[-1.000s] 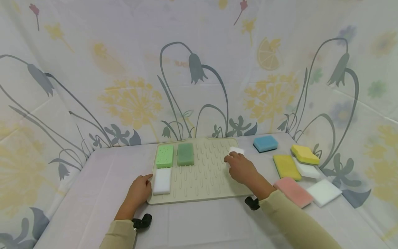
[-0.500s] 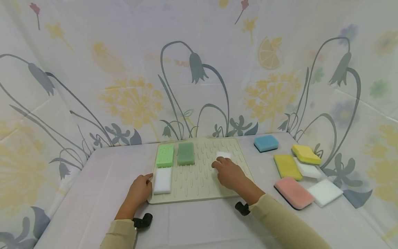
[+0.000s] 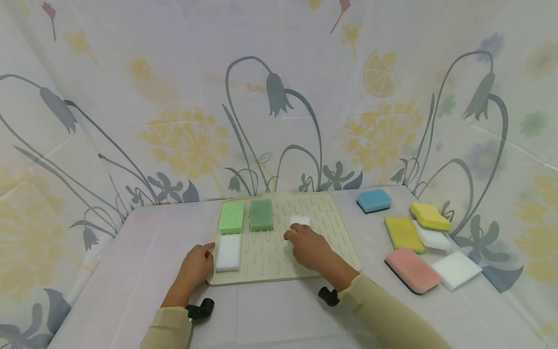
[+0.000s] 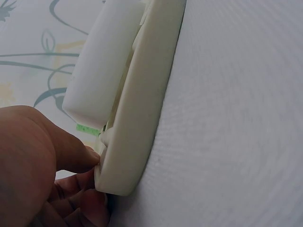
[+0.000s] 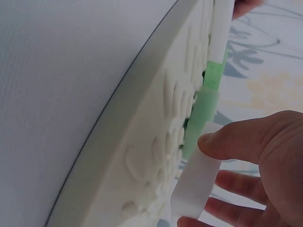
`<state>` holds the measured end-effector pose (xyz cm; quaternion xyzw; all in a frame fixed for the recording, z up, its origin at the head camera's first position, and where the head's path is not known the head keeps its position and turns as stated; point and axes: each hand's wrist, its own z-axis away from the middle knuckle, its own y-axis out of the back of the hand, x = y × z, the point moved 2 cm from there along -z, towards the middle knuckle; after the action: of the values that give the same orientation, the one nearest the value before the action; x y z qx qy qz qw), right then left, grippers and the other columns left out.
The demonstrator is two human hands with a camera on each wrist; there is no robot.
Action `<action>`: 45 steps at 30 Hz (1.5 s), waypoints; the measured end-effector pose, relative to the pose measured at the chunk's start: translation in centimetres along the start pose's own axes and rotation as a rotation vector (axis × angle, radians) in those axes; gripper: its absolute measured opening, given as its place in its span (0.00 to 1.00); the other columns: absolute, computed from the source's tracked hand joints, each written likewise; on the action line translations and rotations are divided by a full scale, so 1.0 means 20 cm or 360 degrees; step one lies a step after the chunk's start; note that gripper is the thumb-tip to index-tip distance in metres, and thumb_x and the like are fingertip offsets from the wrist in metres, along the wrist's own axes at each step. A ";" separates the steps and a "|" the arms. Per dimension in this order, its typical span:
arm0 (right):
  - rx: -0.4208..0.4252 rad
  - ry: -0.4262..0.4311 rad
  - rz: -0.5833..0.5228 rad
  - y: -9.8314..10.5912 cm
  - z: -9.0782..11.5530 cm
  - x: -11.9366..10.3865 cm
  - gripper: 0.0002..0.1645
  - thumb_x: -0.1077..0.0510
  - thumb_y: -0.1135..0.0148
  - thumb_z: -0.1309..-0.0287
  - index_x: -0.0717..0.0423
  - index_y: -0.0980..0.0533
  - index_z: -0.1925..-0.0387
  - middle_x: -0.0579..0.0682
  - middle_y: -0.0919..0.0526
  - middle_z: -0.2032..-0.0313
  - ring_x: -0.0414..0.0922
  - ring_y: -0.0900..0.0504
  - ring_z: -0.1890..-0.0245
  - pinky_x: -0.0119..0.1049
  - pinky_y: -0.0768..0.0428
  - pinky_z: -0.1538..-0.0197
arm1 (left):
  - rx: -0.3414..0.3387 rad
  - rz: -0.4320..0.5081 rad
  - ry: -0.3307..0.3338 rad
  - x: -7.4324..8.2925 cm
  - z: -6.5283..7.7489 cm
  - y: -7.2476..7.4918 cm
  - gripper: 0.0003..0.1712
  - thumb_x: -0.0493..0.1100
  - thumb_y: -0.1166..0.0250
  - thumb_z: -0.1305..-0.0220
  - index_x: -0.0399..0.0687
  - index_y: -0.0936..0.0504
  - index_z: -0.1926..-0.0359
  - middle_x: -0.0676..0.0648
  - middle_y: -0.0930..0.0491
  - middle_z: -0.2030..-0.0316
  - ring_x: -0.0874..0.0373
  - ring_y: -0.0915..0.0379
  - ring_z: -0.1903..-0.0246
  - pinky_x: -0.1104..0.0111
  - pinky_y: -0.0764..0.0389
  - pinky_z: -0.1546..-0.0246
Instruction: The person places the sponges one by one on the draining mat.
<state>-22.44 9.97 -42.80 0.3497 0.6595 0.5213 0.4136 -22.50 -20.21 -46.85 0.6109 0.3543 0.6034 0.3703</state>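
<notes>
In the head view, a cream ribbed drying mat (image 3: 279, 261) lies on the table. My left hand (image 3: 197, 265) pinches its left edge, thumb on the rim and fingers curled below in the left wrist view. My right hand (image 3: 310, 248) holds a white sponge (image 5: 196, 182) over the mat, thumb on one side and fingers on the other. Its far end (image 3: 300, 220) shows past my fingers in the head view. On the mat's left part sit a light green sponge (image 3: 232, 218), a darker green sponge (image 3: 261, 215) and another white sponge (image 3: 228, 253).
Right of the mat lie a blue sponge (image 3: 374, 200), two yellow sponges (image 3: 404, 234), a pink sponge (image 3: 412, 270) and white pads (image 3: 457, 270). One yellow sponge (image 3: 429, 216) partly covers a white pad. A floral cloth (image 3: 279, 135) hangs behind the table.
My right hand has moved left over the mat with the white sponge, towards the darker green one. My left hand stays at the mat's left edge.
</notes>
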 end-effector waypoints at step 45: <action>-0.0115 0.0260 0.0065 -0.07 -0.06 -0.34 0.20 0.63 0.43 0.39 0.43 0.23 0.48 0.48 0.28 0.38 0.50 0.28 0.38 0.44 0.18 0.58 | 0.0014 0.0006 -0.0006 0.00 -0.01 0.00 0.23 0.34 0.48 0.35 0.31 0.26 0.39 0.42 0.25 0.68 0.55 0.34 0.71 0.64 0.30 0.70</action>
<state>-20.78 3.03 -42.80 0.3043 0.6646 0.5797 0.3601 -22.69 -20.30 -46.87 0.6143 0.3551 0.6015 0.3670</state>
